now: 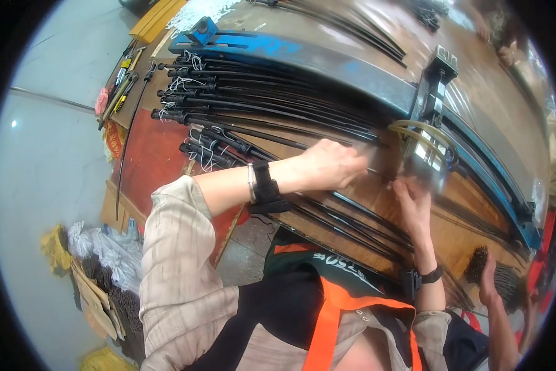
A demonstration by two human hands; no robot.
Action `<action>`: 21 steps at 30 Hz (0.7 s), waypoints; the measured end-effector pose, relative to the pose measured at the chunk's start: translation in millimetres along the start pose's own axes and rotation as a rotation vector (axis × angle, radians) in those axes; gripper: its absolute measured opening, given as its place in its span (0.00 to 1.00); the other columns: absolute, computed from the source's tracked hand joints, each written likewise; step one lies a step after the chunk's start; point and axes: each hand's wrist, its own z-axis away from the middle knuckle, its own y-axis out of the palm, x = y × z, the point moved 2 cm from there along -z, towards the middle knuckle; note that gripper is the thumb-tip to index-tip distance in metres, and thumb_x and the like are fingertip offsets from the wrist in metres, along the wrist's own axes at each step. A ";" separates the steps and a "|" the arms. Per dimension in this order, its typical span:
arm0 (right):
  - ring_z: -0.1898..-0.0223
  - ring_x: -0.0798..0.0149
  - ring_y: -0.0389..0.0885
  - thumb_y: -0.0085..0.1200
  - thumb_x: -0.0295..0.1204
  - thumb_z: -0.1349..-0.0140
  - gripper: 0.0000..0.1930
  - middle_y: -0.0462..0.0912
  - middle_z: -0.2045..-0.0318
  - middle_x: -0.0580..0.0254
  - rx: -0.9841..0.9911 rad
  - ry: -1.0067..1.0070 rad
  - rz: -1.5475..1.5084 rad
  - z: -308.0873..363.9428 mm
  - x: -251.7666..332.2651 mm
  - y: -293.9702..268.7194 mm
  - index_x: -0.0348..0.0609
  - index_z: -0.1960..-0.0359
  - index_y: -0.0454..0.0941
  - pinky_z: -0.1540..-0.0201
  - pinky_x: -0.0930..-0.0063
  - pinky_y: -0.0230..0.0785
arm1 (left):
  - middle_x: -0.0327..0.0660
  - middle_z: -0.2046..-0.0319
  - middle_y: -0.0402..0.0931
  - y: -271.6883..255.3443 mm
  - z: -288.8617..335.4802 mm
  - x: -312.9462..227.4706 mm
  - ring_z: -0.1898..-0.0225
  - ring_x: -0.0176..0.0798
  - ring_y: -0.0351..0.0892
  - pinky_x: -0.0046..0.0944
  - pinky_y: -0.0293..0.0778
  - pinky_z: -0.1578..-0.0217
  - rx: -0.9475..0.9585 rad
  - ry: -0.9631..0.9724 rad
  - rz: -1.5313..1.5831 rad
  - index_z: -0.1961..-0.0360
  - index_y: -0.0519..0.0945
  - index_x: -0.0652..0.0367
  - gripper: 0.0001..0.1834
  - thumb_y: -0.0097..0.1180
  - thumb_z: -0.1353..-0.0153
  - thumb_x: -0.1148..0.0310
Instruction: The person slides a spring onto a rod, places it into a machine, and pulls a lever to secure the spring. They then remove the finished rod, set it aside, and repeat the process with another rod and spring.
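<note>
My left hand point(332, 164) is closed over the workbench, fingers curled round a thin black rod point(377, 172) whose short end shows beyond the knuckles. Close to its right, my right hand point(413, 196) has its thumb and fingers drawn together in a pinch. Its fingertips are blurred, and what they hold cannot be made out. Just above them is a shiny metal cylinder point(427, 153) with a yellowish ring point(417, 131) round it, on a blue bench fixture. Many thin black rods point(278, 99) lie side by side beyond my left hand, white strings tied at their thicker ends.
A long blue metal beam point(302, 55) crosses the bench behind the rods. More rods point(352, 226) lie near my body. Hand tools point(122, 86) sit at the far left, bags point(101, 250) on the floor. Another person's arm point(493, 303) reaches in at the right, beside a rod bundle point(504, 281).
</note>
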 end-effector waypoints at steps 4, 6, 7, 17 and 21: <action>0.65 0.68 0.79 0.55 0.26 0.37 0.09 0.83 0.72 0.61 -0.084 -0.121 -0.082 15.1 -6.2 -2.3 0.33 0.59 0.83 0.56 0.74 0.69 | 0.47 0.75 0.79 -4.1 -2.4 -14.4 0.71 0.52 0.82 0.48 0.78 0.73 -0.015 0.055 0.010 0.69 0.77 0.58 0.09 0.52 0.37 0.64; 0.70 0.63 0.77 0.58 0.24 0.41 0.10 0.80 0.77 0.63 -0.138 -0.400 0.255 19.1 -2.0 -8.5 0.37 0.59 0.84 0.59 0.68 0.68 | 0.47 0.75 0.79 -14.7 -8.9 -26.7 0.71 0.53 0.82 0.49 0.78 0.73 0.083 0.027 0.028 0.68 0.77 0.57 0.08 0.52 0.38 0.64; 0.72 0.63 0.76 0.60 0.25 0.45 0.11 0.80 0.78 0.63 -0.205 -0.587 0.348 18.4 0.0 -3.8 0.40 0.59 0.84 0.61 0.66 0.66 | 0.47 0.75 0.79 -17.2 -7.5 -28.8 0.71 0.53 0.82 0.50 0.78 0.72 0.178 -0.032 0.030 0.68 0.77 0.57 0.08 0.51 0.38 0.65; 0.74 0.64 0.76 0.61 0.30 0.47 0.23 0.73 0.76 0.69 -0.189 -0.996 0.649 38.8 3.2 -37.7 0.42 0.47 0.76 0.78 0.74 0.70 | 0.48 0.79 0.73 -35.3 -49.6 -65.5 0.75 0.61 0.77 0.54 0.73 0.71 0.411 0.079 0.087 0.66 0.77 0.60 0.05 0.52 0.37 0.70; 0.74 0.64 0.78 0.62 0.32 0.45 0.25 0.77 0.73 0.67 -0.410 -1.071 0.524 30.5 14.3 -66.5 0.41 0.45 0.74 0.79 0.71 0.71 | 0.48 0.78 0.73 -51.1 -59.7 -93.6 0.75 0.58 0.76 0.53 0.73 0.71 0.130 0.182 0.015 0.60 0.79 0.60 0.07 0.53 0.40 0.75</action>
